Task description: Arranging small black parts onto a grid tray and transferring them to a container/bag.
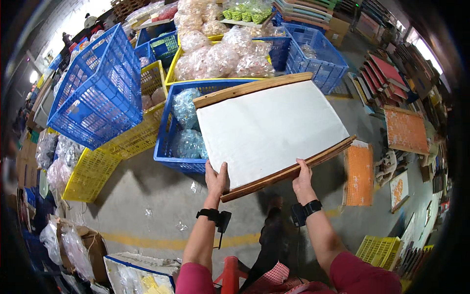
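Observation:
A white board (274, 127) with a wooden strip along its far edge and another along its near edge is held tilted in front of me. At its near left corner my left hand (215, 182) grips it, thumb on the white face. My right hand (303, 182) is closed on the near wooden strip, toward the right; the fingers beneath are hidden. The board's far side overlaps a blue crate (163, 149) that holds bags of light-blue pieces (187, 109). Whether the board rests on the crate, I cannot tell. Both wrists wear black straps with small devices.
Beyond stand a yellow crate (169, 73) of clear bags and a blue crate (318, 63). A tall blue crate (98, 93) leans over yellow crates (90, 174) at left. Orange-covered boards (358, 174) stand at right, near stacked red boards (384, 73). Something red (230, 274) sits by my legs.

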A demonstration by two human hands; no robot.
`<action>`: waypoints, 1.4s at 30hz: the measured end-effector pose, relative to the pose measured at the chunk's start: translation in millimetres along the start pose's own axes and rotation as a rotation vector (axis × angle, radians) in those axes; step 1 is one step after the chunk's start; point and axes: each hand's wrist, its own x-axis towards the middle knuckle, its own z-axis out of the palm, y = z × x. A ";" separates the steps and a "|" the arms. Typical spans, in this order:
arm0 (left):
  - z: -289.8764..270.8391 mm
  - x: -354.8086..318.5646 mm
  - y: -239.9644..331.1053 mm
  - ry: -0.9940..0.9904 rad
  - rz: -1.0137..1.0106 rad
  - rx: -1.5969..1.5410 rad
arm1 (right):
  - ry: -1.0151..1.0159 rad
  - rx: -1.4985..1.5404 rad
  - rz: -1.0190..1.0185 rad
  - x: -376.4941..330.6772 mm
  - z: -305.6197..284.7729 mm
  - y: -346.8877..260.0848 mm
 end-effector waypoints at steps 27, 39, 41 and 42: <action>-24.6 -355.4 464.6 -1.288 1.096 -0.444 | 0.471 -0.364 -1.079 -535.6 -349.6 -242.8; 104.1 -676.8 485.9 -2.335 0.865 -0.349 | 1.477 0.193 -1.018 -789.1 -626.1 -173.6; 151.2 -728.2 468.0 -2.397 0.839 -0.203 | 1.514 0.245 -0.815 -804.6 -671.1 -176.6; 164.1 -756.9 455.9 -2.441 0.744 -0.130 | 1.674 0.230 -0.697 -808.7 -689.5 -178.4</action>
